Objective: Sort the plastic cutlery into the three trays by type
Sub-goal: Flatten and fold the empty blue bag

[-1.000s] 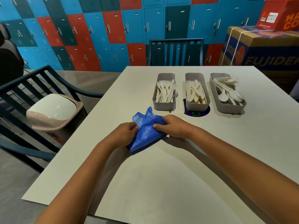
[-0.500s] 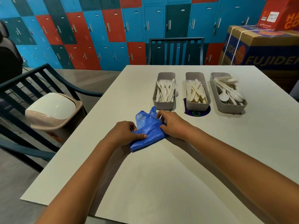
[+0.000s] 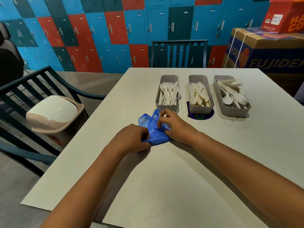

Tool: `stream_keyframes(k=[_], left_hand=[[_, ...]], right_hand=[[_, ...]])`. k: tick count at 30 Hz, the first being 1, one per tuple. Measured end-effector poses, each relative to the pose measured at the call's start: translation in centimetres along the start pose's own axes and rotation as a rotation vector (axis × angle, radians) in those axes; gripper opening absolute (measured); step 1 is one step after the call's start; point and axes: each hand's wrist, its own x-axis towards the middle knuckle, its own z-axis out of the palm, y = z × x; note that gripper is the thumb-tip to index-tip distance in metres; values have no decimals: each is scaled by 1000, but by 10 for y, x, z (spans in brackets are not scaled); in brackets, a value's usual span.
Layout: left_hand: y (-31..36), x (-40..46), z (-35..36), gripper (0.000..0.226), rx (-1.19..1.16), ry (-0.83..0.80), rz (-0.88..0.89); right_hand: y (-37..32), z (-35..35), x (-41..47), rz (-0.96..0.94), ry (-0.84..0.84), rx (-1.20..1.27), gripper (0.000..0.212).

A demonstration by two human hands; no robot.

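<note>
Three grey trays stand in a row at the far side of the white table (image 3: 164, 186). The left tray (image 3: 166, 107) holds white plastic forks (image 3: 169, 94), the middle tray (image 3: 201, 108) holds knives (image 3: 199, 95), and the right tray (image 3: 230, 111) holds spoons (image 3: 233, 94). In front of the left tray lies a crumpled blue plastic bag (image 3: 153, 129). My left hand (image 3: 131, 139) pinches its near end. My right hand (image 3: 176, 125) presses on and grips its right side.
A dark round sticker (image 3: 200, 116) shows under the middle tray. A beige swing-lid bin (image 3: 54, 116) and a dark slatted chair (image 3: 32, 99) stand left of the table. Another chair (image 3: 179, 53) is at the far side, with cardboard boxes (image 3: 266, 51) at the right.
Both hands have kept folding and bunching the blue bag, which is now more compact. My right hand's fingers have shifted on top of it. The trays have not moved.
</note>
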Motion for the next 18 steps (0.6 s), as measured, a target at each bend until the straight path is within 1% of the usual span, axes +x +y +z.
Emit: stream_keyframes(k=[1, 3, 5, 7, 8, 10, 13, 15, 18], left_hand=[[0, 1, -1, 18, 32, 5, -5], [-1, 3, -5, 17, 38, -20, -8], [-4, 5, -8, 18, 0, -59, -16], [-9, 6, -9, 18, -62, -77, -42], [-11, 7, -9, 18, -107, -74, -52], [-15, 5, -7, 21, -205, -64, -47], [-17, 2, -8, 24, -290, -82, -10], [-18, 3, -8, 21, -286, -82, -8], [-20, 7, -7, 11, -315, -32, -50]], right_hand=[[2, -1, -1, -34, -28, 2, 16], [2, -3, -3, -41, -127, 44, 13], [1, -9, -4, 10, -237, 103, 22], [0, -13, -5, 50, -293, 131, 32], [1, -14, -5, 62, -289, 118, 33], [1, -14, -4, 87, -246, 97, 27], [0, -12, -2, 122, -157, 151, 21], [-2, -10, -1, 134, -123, 182, 21], [-2, -7, 3, 147, -62, 218, 18]])
